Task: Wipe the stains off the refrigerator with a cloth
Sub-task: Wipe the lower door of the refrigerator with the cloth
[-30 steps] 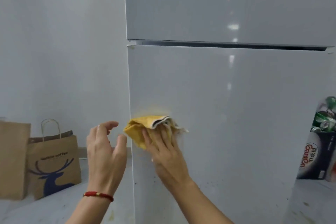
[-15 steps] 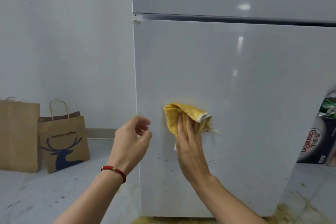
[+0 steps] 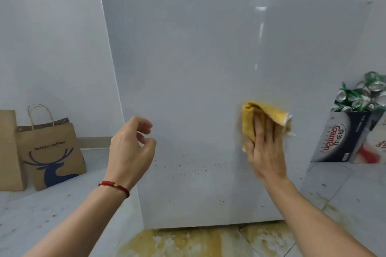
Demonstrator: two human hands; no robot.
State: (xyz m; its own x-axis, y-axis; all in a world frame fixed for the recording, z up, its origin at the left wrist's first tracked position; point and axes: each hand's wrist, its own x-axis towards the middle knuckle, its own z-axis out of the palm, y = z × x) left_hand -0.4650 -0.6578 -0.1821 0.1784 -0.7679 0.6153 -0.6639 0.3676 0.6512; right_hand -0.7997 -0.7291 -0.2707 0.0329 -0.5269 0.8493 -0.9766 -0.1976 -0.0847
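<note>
- The right hand [image 3: 266, 148] presses a yellow cloth [image 3: 260, 118] flat against the lower door of the refrigerator [image 3: 188, 69], fingers laid straight over the folded fabric.
- The left hand [image 3: 130, 150] hangs in the air just beside the door's left edge, fingers loosely curled, holding nothing and touching nothing.
- The cloth sits under and above the right hand's fingertips, bunched at the top, with a white hem showing to the right of the fingers.
- The door above both hands looks clean and glossy; no marks show there.
- A scatter of small dark specks [image 3: 188, 166] lies between the two hands and a little lower than the cloth, so that band still needs wiping.
- A few more spots show lower down, near the door's bottom edge, below the right wrist.
- My judgement: the task is partway along, with the lower part of the door left to do.
- Yellowish staining on the floor [image 3: 177, 242] lies below both forearms.
</note>
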